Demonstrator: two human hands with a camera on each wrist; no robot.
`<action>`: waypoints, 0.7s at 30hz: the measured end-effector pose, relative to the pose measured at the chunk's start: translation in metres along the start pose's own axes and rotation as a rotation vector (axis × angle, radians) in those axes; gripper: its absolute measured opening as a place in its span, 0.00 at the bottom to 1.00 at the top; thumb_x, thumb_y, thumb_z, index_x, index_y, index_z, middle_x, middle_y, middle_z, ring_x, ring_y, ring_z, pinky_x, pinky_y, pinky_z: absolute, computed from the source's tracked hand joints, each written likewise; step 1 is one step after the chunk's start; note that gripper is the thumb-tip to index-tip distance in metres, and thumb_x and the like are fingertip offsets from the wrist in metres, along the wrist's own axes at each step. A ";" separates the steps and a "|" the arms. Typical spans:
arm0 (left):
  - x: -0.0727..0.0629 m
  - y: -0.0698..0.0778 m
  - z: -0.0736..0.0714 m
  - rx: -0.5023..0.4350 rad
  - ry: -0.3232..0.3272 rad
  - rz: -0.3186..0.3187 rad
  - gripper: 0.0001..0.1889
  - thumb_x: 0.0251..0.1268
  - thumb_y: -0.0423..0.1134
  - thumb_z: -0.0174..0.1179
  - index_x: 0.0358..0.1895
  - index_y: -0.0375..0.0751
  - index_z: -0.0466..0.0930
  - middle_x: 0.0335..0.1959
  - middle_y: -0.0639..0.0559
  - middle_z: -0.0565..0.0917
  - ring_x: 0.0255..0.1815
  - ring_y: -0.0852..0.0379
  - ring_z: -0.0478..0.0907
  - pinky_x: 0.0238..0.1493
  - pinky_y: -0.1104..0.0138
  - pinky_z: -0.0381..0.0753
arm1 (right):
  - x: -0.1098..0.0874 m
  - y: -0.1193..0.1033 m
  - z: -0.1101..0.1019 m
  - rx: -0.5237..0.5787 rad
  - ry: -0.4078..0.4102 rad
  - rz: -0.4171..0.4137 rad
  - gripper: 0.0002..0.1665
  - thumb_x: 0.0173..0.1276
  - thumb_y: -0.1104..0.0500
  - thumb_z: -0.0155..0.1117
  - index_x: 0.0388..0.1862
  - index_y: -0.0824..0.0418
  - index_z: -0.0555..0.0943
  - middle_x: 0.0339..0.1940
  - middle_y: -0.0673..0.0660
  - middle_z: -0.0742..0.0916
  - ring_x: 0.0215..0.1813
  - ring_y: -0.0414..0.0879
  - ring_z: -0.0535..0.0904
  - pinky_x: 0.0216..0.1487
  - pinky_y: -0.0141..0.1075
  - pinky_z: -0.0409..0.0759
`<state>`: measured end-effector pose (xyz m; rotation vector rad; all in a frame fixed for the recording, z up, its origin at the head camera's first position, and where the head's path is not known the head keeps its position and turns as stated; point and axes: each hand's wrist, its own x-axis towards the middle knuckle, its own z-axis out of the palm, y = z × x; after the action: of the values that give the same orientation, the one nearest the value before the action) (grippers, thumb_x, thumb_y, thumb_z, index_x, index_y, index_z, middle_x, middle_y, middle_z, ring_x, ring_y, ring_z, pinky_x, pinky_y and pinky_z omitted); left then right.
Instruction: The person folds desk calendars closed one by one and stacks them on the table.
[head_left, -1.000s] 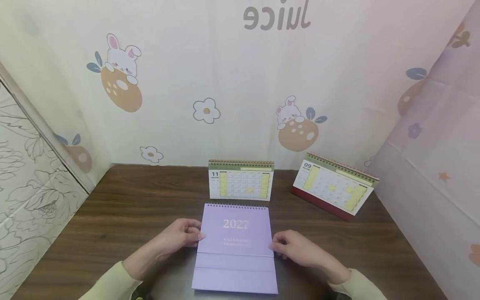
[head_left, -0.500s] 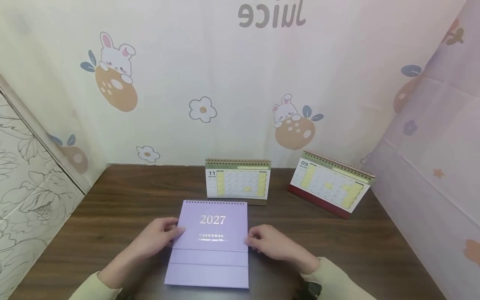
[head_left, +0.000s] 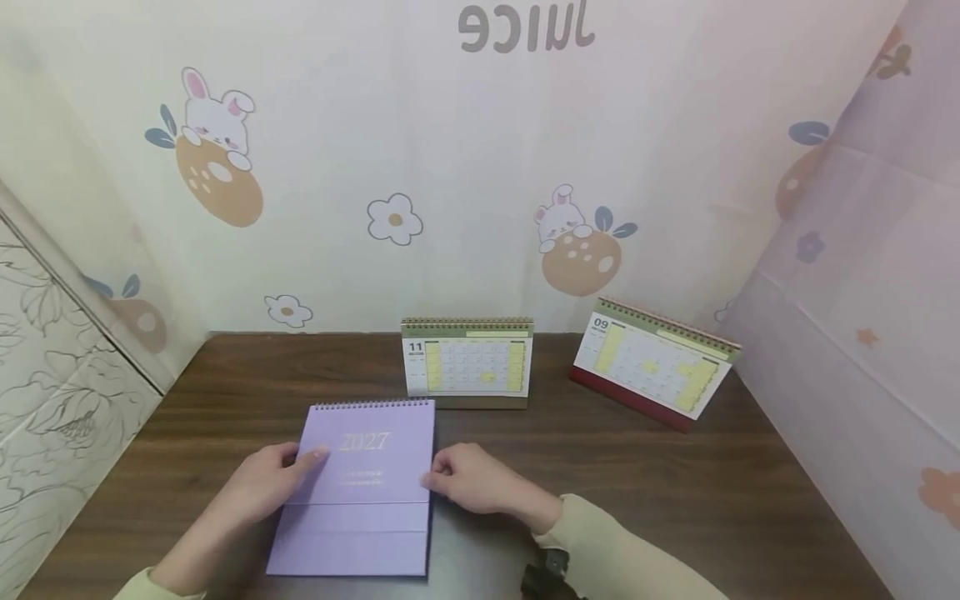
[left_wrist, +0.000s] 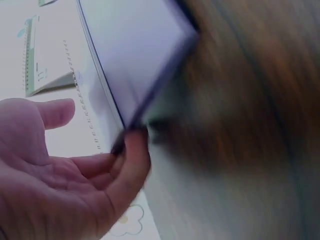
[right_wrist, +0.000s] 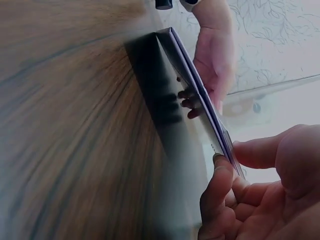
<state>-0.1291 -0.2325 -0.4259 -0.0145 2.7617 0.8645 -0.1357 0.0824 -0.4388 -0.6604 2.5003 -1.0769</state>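
In the head view a purple spiral-bound 2027 desk calendar [head_left: 356,521] is held tilted above the table's front, cover facing up. My left hand [head_left: 266,479] holds its left side, thumb lying over the cover. In the right wrist view the left fingers [right_wrist: 191,107] show beneath the calendar, off the tabletop. My right hand [head_left: 472,477] pinches the right edge; the right wrist view shows its thumb [right_wrist: 257,151] on one face and fingertips on the other. The left wrist view is blurred, with the left hand [left_wrist: 65,175] at the calendar's edge [left_wrist: 132,65].
Behind the purple calendar a calendar page "11" [head_left: 468,362] stands upright. A second standing calendar with "09" [head_left: 652,362] and a red base is angled at the back right. The dark wood table [head_left: 637,517] meets a patterned curtain [head_left: 465,125] behind.
Both hands have carried the purple calendar to the left, out from in front of the "11" calendar. My left thumb now reaches further over the cover. The view has shifted slightly.
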 end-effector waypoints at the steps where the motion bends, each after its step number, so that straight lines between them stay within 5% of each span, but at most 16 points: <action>1: 0.000 -0.002 -0.002 0.021 0.004 -0.002 0.45 0.70 0.69 0.48 0.60 0.21 0.73 0.55 0.26 0.78 0.59 0.27 0.73 0.53 0.41 0.74 | 0.003 -0.002 0.003 -0.006 -0.003 0.002 0.16 0.71 0.51 0.64 0.22 0.55 0.80 0.16 0.43 0.76 0.19 0.35 0.69 0.24 0.29 0.67; 11: 0.008 -0.032 -0.022 0.132 0.014 -0.043 0.48 0.74 0.68 0.41 0.56 0.12 0.68 0.53 0.17 0.74 0.53 0.23 0.73 0.47 0.41 0.75 | 0.035 -0.027 0.035 -0.110 0.010 0.021 0.19 0.70 0.48 0.64 0.19 0.52 0.79 0.16 0.42 0.77 0.21 0.36 0.71 0.25 0.29 0.69; 21: 0.009 -0.060 -0.039 0.192 0.038 -0.089 0.48 0.76 0.65 0.38 0.54 0.07 0.65 0.51 0.12 0.69 0.53 0.18 0.69 0.49 0.37 0.72 | 0.066 -0.053 0.060 -0.150 0.021 0.045 0.27 0.71 0.48 0.63 0.11 0.52 0.71 0.08 0.42 0.68 0.14 0.35 0.63 0.18 0.29 0.60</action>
<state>-0.1424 -0.3032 -0.4302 -0.1199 2.8434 0.5797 -0.1475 -0.0206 -0.4467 -0.6338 2.6201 -0.8923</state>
